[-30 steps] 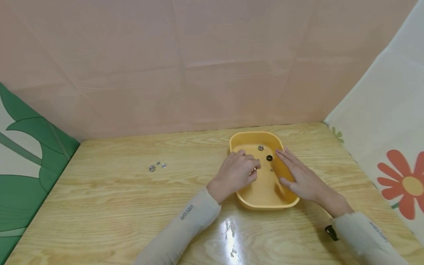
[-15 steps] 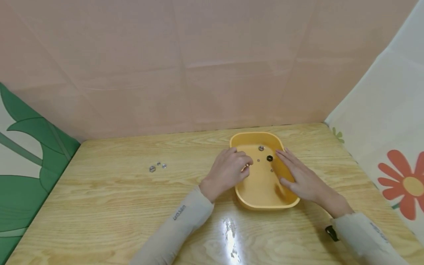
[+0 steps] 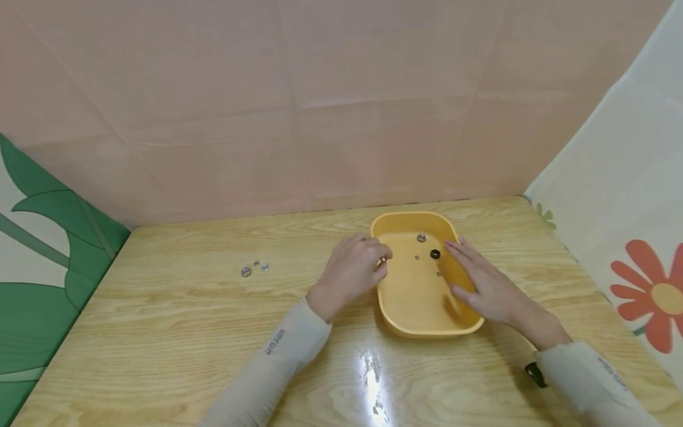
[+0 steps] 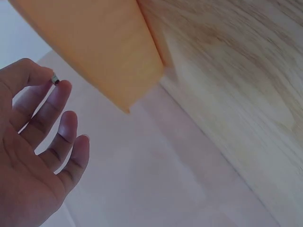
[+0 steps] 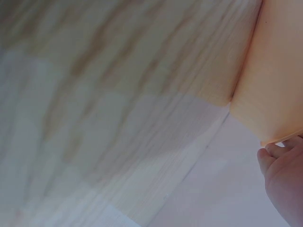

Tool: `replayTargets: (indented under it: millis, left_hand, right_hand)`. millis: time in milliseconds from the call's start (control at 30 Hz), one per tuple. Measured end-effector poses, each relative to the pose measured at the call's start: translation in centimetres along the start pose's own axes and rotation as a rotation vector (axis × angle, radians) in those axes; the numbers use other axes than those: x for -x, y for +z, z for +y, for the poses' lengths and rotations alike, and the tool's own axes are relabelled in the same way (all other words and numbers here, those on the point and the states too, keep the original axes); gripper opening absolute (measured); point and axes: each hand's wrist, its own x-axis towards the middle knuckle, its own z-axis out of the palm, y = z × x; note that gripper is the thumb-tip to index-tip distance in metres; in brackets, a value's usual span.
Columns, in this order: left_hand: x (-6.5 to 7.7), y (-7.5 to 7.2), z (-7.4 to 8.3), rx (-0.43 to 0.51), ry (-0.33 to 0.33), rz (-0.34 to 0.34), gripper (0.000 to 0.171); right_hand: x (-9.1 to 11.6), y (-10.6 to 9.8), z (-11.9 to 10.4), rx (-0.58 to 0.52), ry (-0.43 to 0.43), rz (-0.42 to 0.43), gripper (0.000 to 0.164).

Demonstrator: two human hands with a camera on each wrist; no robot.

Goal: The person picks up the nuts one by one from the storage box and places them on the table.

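Over the left rim of a yellow plastic bin (image 3: pixel 427 320), my left hand (image 3: pixel 349 270) pinches a small metal nut (image 4: pixel 56 79) between thumb and forefinger; its other fingers are bent and apart. My right hand (image 3: pixel 493 293) rests on the bin's right rim with straight fingers, the thumb inside the wall. On the bin floor lie a silver nut (image 3: pixel 421 238), a black nut (image 3: pixel 435 254) and two tiny nuts, one (image 3: pixel 417 257) left of the black one and the other (image 3: pixel 439 274) nearer the front.
Left of the bin on the wooden table (image 3: pixel 187 332) lie a larger silver nut (image 3: pixel 246 271) and two smaller nuts, one (image 3: pixel 256 263) behind and one (image 3: pixel 265 267) to the right. A pink cloth wall (image 3: pixel 299 148) stands behind the table. A flowered sheet (image 3: pixel 613 196) borders the right side.
My left hand has moved left from above the bin's middle to its left rim, holding the small nut. A tiny nut on the bin floor has come into sight. The right hand stays put.
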Motion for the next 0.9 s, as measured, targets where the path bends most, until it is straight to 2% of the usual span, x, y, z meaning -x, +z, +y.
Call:
replayTargets:
  millis: [500,900]
  left_hand:
    - [1.1,-0.4,-2.0,-0.02,-0.006,0.102,0.013]
    - [2.1,-0.7,-3.6,-0.041,-0.035,0.082,0.014]
  right_hand:
    - [-0.1,0.2,0.1,0.009,0.001,0.01,0.077]
    - [-0.2,0.3,0.3,0.01,-0.008,0.013,0.077]
